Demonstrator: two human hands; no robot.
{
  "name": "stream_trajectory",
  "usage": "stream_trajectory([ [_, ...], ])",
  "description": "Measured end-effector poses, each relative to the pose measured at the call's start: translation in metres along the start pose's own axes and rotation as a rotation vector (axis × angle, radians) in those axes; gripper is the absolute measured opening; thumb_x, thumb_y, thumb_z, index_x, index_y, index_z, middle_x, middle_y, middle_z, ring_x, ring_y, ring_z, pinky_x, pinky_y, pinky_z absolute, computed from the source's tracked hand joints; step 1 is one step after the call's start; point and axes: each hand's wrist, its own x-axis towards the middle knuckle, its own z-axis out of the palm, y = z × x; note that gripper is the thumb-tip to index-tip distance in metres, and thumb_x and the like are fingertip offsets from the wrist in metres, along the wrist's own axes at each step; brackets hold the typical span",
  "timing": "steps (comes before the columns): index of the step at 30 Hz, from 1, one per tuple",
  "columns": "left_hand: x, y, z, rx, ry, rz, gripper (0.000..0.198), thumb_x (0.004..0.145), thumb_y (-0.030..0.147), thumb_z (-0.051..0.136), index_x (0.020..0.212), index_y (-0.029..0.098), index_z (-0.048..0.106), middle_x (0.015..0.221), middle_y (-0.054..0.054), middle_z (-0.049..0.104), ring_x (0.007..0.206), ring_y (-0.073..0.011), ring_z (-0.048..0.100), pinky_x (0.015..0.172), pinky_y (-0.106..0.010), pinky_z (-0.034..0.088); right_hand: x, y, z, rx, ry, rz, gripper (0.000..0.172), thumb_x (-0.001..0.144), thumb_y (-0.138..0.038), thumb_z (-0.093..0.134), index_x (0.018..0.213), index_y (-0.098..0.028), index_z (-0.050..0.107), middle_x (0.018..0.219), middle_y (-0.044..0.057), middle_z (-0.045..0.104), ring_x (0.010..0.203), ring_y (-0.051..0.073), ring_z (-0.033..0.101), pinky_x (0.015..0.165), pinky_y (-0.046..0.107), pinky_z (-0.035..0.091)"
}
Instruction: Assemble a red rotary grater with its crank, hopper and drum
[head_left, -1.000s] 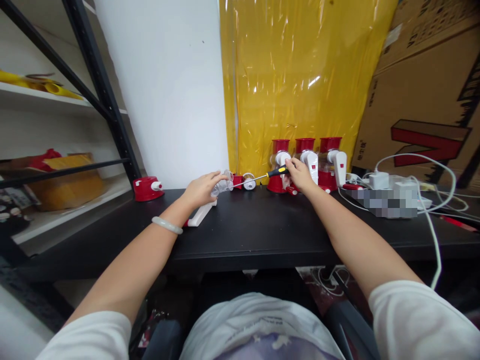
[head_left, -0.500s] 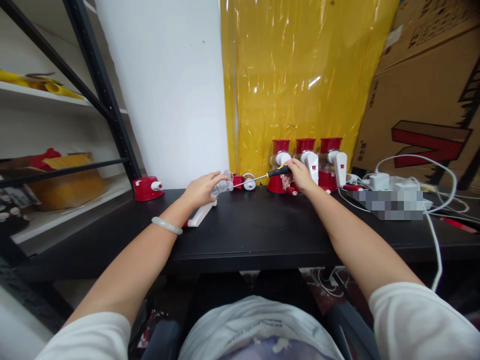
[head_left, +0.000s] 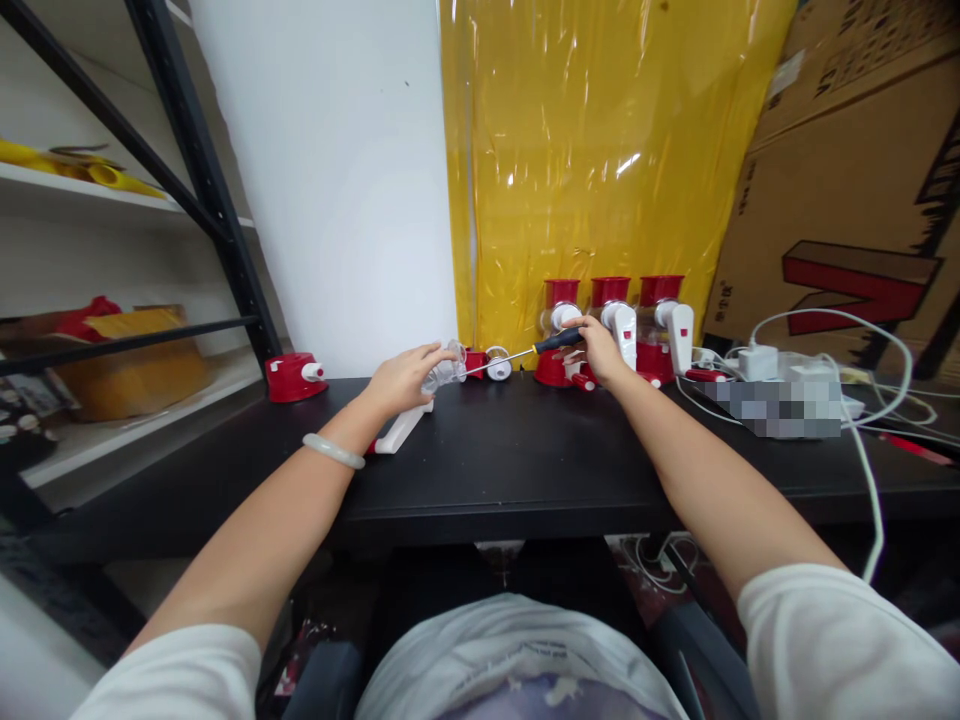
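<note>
My left hand (head_left: 409,380) is closed around a clear plastic part (head_left: 444,371), held just above the black table. Fingers of my right hand (head_left: 602,352) grip the end of a screwdriver (head_left: 558,341) with a black and yellow handle. Its metal shaft points left and its tip reaches the clear part; the exact contact point is too small to make out. Beneath my left wrist lies a white crank handle (head_left: 405,428) with a red end. Just past the shaft sit a small red part (head_left: 474,362) and a white round part (head_left: 498,364).
Three red and white hand-crank machines (head_left: 613,325) stand in a row at the back, beside my right hand. A red base (head_left: 294,377) is at the table's left rear. White cables and a charger (head_left: 759,361) lie right. A large cardboard box (head_left: 840,200) leans behind them.
The fingers of my right hand have shifted on the screwdriver handle, with the lower ones drawn back from beneath it. My left hand and the clear part stay in place.
</note>
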Motion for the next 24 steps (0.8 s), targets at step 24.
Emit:
stream_trajectory([
  [24, 0.0001, 0.0004, -0.0010, 0.010, -0.015, -0.013, 0.073, 0.070, 0.017, 0.066, 0.137, 0.035, 0.043, 0.154, -0.004, 0.039, 0.130, -0.0268, 0.050, 0.096, -0.037, 0.049, -0.0013, 0.0017, -0.0001, -0.086, -0.038, -0.008, 0.024, 0.079, -0.044, 0.046, 0.093, -0.025, 0.044, 0.054, -0.005, 0.059, 0.041, 0.016, 0.060, 0.038, 0.024, 0.039],
])
